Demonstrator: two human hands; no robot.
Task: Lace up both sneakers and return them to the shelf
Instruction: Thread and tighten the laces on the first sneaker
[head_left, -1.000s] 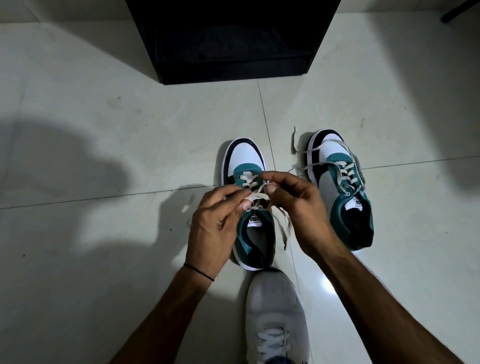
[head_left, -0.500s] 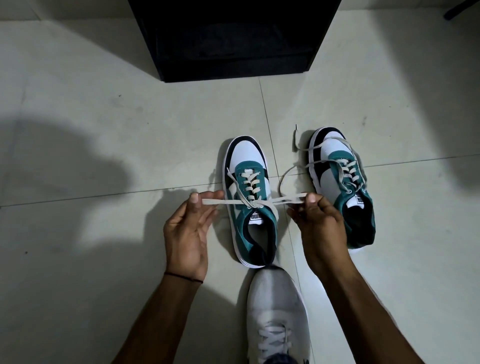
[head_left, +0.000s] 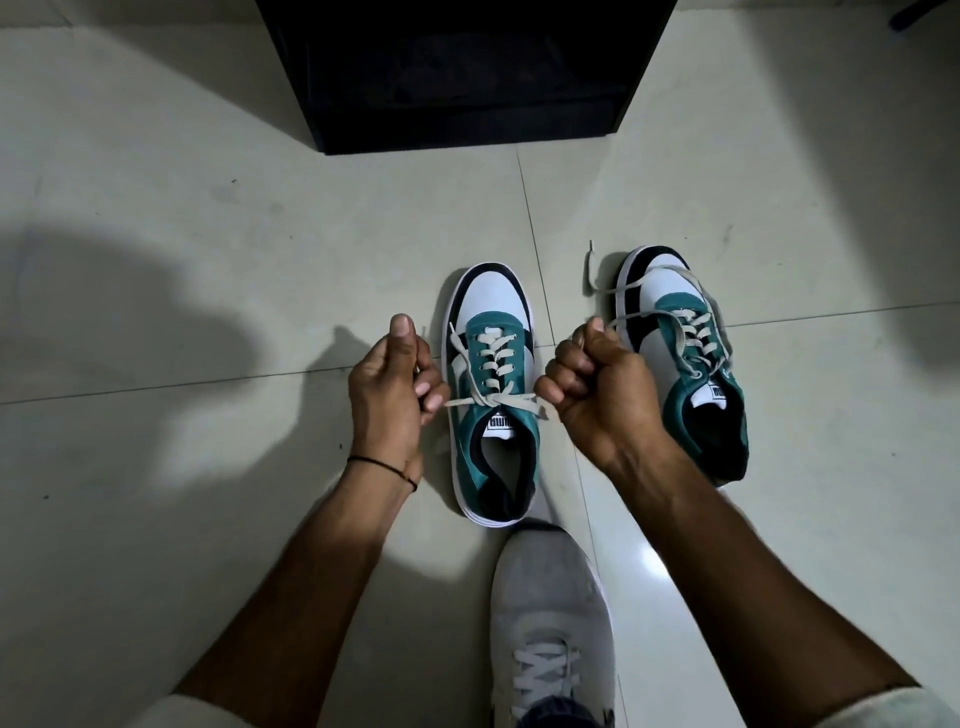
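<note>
While both fists are curled tight, the left hand (head_left: 387, 387) and right hand (head_left: 597, 397) each pinch an end of the lace (head_left: 511, 400), drawn taut across the sneaker (head_left: 491, 312) at frame centre. A second sneaker (head_left: 675, 312) sits just right, laces loose. Floor tiles (head_left: 182, 467) spread wide at left; the dark shelf (head_left: 467, 78) stands at the top.
</note>
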